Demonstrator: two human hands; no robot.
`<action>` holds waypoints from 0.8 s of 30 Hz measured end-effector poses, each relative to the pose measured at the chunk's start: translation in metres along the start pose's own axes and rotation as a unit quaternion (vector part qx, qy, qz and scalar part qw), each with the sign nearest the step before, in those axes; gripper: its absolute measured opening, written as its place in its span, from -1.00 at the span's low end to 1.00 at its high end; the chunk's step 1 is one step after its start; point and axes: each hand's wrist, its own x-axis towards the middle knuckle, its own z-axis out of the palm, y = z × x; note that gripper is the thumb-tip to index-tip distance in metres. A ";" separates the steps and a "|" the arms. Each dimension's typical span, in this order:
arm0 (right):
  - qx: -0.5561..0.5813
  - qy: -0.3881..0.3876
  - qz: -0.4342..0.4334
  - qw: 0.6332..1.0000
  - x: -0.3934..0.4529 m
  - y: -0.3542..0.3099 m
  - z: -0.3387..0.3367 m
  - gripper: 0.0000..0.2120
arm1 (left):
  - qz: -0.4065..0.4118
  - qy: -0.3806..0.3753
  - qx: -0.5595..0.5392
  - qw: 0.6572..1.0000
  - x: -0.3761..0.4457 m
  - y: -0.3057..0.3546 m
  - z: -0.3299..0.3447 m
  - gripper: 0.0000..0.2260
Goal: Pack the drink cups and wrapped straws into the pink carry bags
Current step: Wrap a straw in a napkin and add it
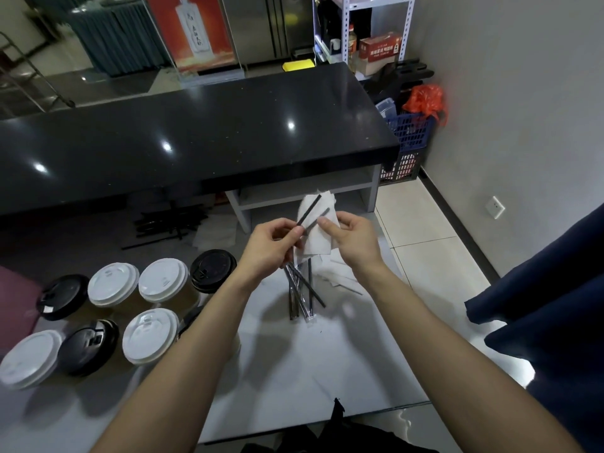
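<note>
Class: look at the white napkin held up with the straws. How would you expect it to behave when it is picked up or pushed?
Likely floppy: the napkin droops and creases between the left hand and right hand. Probably very light, since fingertips alone hold it with the straws. Pushed on the table, it would probably crumple or slide rather than roll.

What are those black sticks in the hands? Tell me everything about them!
They are thin black drinking straws, straight and stiff, likely plastic. Two cross slantwise in front of a white napkin. The left hand and right hand pinch the bundle, held in the air above the grey table. More straws, some in clear shiny wrappers, hang out below the hands, lower ends near the table; whether they touch it is unclear.
</note>
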 end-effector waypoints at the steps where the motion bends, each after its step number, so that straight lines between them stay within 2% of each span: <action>1: 0.003 -0.006 -0.004 1.000 0.000 0.000 0.003 -0.93 | 0.014 0.011 0.015 1.000 -0.001 0.000 -0.002 -0.90; 3: -0.003 0.000 -0.008 1.000 -0.002 -0.001 0.008 -0.86 | 0.044 0.032 0.058 0.997 -0.002 0.000 -0.005 -0.93; 5: -0.005 0.014 -0.005 1.000 -0.002 -0.001 0.011 -0.77 | 0.085 0.047 0.137 0.986 -0.003 0.000 -0.008 -0.89; 7: 0.022 0.021 0.003 1.000 -0.002 -0.003 0.013 -0.75 | 0.119 0.041 0.210 0.970 -0.003 0.001 -0.009 -0.90; 10: 0.036 0.041 0.013 0.998 0.000 -0.006 0.015 -0.71 | 0.145 0.024 0.299 0.943 -0.006 0.003 -0.012 -0.82; 13: 0.064 0.062 0.013 0.996 0.005 -0.012 0.014 -0.67 | 0.096 0.016 0.242 0.966 -0.011 0.003 -0.021 -0.83; 16: 0.085 0.057 -0.005 0.995 0.006 -0.018 0.017 -0.51 | 0.072 0.035 0.194 0.978 -0.013 0.005 -0.035 -0.87; 21: 0.056 -0.011 -0.041 0.998 -0.002 -0.031 0.054 -0.57 | 0.060 0.037 0.142 0.987 -0.023 0.018 -0.056 -0.86; 24: 0.044 -0.022 -0.091 0.995 -0.001 -0.054 0.076 -0.73 | 0.076 0.062 0.143 0.985 -0.034 0.028 -0.086 -0.88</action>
